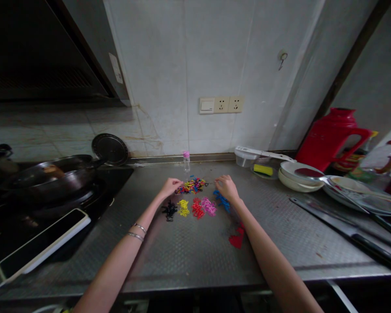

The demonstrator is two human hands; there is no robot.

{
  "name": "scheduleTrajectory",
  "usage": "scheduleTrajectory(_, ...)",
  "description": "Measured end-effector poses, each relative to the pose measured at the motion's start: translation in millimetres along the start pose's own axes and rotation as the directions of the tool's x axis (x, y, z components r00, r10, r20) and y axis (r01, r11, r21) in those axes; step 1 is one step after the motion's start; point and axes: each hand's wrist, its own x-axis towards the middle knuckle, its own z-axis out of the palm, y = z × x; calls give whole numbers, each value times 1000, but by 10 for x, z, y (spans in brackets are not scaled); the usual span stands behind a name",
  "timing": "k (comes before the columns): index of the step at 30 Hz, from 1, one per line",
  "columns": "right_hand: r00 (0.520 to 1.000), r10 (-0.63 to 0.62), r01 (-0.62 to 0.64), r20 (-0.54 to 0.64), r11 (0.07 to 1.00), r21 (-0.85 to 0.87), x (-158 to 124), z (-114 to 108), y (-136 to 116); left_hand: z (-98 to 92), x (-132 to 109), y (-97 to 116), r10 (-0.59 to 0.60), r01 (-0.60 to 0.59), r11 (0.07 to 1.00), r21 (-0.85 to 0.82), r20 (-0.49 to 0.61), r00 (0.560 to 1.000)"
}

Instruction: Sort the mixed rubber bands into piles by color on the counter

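On the tabletop (189, 252), the mixed pile (193, 185) lies between both hands; left hand (170, 187) grip pinches its edge; right hand (227, 188) grip curled, hold unclear; sorted piles (197, 209) just nearer

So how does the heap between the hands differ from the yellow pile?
The heap mixes many colours; the yellow pile is one colour. The heap is larger and lies farther back, with the left hand at its edge; no hand touches the yellow pile. Both are small loose pieces on the counter.
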Motion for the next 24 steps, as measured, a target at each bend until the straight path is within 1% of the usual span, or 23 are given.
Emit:
scheduleTrajectory(2,1000,-3,2,28,1000,8,1,4,-6,-109,-44,-103,-37,37,999,-20,-45,998)
scheduleTrajectory(5,995,5,-7,95,1000,18,-1,10,-28,-224,-93,-236,-87,74,992,-103,-119,989)
scheduleTrajectory(8,984,26,-28,177,1000,12,-10,28,-61,-307,-123,-346,-193,146,959,-242,-182,964)
scheduleTrajectory(11,965,52,-50,257,999,-13,-19,58,-88,-363,-136,-425,-288,184,895,-407,-210,934)
scheduleTrajectory(14,955,87,-75,283,996,-53,-29,81,-109,-383,-134,-479,-305,157,844,-512,-219,927)
scheduleTrajectory(18,957,133,-111,259,989,-98,-28,84,-141,-383,-129,-541,-308,119,819,-562,-253,917)
scheduleTrajectory(21,956,131,-102,262,987,-120,1,86,-174,-389,-129,-579,-309,89,800,-593,-280,909)
scheduleTrajectory(24,944,108,-69,311,989,-134,54,105,-198,-398,-129,-596,-309,78,791,-606,-286,907)
